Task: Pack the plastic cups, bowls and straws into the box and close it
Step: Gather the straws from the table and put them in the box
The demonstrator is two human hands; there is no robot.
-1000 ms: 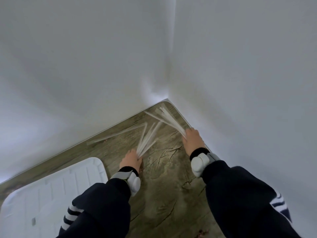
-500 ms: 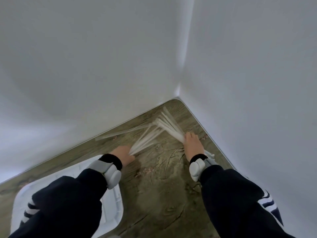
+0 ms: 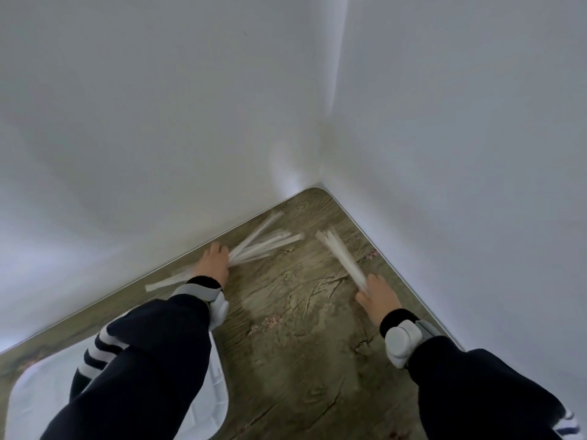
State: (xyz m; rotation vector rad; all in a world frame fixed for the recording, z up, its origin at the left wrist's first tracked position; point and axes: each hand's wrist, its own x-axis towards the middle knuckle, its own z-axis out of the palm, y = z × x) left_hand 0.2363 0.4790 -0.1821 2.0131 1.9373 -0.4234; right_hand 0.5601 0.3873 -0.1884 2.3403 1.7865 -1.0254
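Observation:
My left hand (image 3: 215, 261) grips a fanned bundle of clear wrapped straws (image 3: 266, 242) near the table's far edge. One more straw (image 3: 165, 283) lies flat on the table along the wall, just left of that hand. My right hand (image 3: 379, 296) holds a second bundle of straws (image 3: 340, 255) that points up and to the left. The two bundles are apart. A white plastic lid or box top (image 3: 219, 392) lies at the lower left, mostly hidden under my left sleeve. No cups or bowls are in view.
The wood-grain table (image 3: 301, 328) fits into a corner of two white walls (image 3: 158, 122), which meet its far and right edges. Bare tabletop shows between my arms.
My left hand has moved up and toward the far wall with its straws. The right hand has drawn back, so the two bundles, which crossed before, have separated.

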